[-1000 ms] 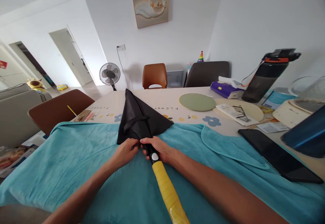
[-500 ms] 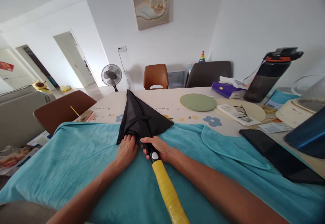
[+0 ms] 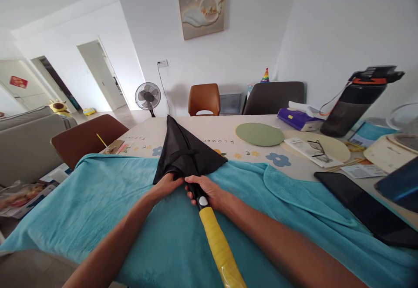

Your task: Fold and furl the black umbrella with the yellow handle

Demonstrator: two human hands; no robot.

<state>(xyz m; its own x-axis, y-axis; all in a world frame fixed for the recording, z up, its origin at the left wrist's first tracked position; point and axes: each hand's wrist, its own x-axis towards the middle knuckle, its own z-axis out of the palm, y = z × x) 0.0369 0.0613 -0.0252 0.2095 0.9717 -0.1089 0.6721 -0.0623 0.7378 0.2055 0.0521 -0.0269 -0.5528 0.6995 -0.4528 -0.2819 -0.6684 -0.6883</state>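
A black umbrella [image 3: 183,151], loosely folded, lies on a teal blanket with its tip pointing away from me. Its strap crosses the canopy. Yellow wrapping covers the long handle [image 3: 218,242], and a white button sits on the black section above it. My right hand [image 3: 207,190] is closed round this black section, just below the canopy. At the canopy's near left edge is my left hand [image 3: 166,185], its thumb stretched toward the shaft. The other left fingers are tucked under the black fabric and hidden.
The teal blanket [image 3: 107,192] covers the near part of the table. At right lie a black tablet-like device [image 3: 362,207], glasses [image 3: 316,149] on papers, and a dark bottle [image 3: 352,101]. A green round mat [image 3: 259,134] lies farther back. Chairs and a fan [image 3: 148,96] stand beyond.
My left hand has turned and pushed its fingers in under the canopy's edge, thumb toward the shaft. The right hand keeps its grip. The view has shifted slightly left.
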